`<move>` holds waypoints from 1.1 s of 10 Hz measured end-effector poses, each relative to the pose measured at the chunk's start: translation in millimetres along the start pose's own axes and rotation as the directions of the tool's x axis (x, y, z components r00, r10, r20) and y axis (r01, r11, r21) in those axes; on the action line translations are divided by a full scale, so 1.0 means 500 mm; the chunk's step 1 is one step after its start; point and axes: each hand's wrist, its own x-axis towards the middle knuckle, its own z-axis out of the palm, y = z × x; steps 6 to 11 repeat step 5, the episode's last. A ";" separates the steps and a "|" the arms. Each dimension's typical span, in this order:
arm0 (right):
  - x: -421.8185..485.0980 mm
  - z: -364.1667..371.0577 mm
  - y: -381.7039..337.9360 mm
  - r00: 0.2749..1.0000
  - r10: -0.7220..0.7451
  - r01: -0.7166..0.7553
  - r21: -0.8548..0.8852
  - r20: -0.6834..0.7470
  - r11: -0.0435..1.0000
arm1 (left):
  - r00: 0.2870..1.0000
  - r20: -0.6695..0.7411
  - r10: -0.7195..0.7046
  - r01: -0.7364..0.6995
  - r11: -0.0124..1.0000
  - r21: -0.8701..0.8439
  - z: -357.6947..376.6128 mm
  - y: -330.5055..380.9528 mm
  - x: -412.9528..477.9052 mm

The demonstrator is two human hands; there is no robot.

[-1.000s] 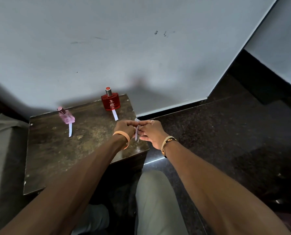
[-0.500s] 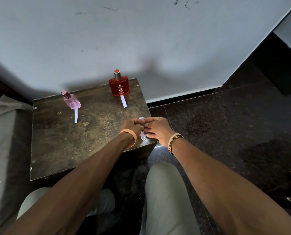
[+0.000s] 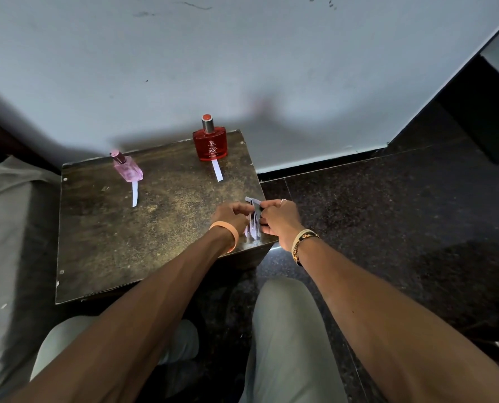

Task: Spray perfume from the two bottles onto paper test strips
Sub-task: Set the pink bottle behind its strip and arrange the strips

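Pink perfume bottle [image 3: 127, 170]: far left of fingers [image 3: 270, 204], test strip [image 3: 134, 193] projecting from under base, likely parked as its sample marker.
Red perfume bottle [image 3: 209, 144]: beyond fingers, upright, second strip [image 3: 217, 171] likewise.
Left hand [image 3: 232, 215], right hand [image 3: 277, 218]: fingers curled, pinching spare strip stack [image 3: 254, 226] between them, probably separating one.
Worktop [image 3: 126, 242] under fingers: dark, worn.
Pale wall [image 3: 242, 53] behind; dark speckled floor [image 3: 387, 213] right.

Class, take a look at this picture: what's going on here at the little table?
A person sits at a small dark table. The left hand and right hand together pinch a bundle of paper strips over its near right corner. At the back stand a red bottle with one strip lying before it and a pink bottle with another strip, both bottles untouched.
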 end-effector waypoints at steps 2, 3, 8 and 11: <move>0.002 0.006 -0.001 0.998 -0.006 0.010 -0.053 0.067 0.999 | 0.998 0.044 0.038 -0.038 0.999 0.014 -0.005 0.002 -0.011; 0.001 0.011 0.001 0.998 -0.034 0.037 -0.065 0.051 0.997 | 0.998 0.055 0.038 -0.038 0.999 -0.008 -0.011 -0.006 -0.011; -0.008 0.012 -0.001 0.989 -0.143 0.138 -0.120 -0.036 0.983 | 0.997 0.063 0.047 -0.048 0.999 0.014 -0.014 0.000 -0.017; -0.008 0.012 -0.001 0.989 -0.143 0.138 -0.120 -0.036 0.983 | 0.997 0.063 0.047 -0.048 0.999 0.014 -0.014 0.000 -0.017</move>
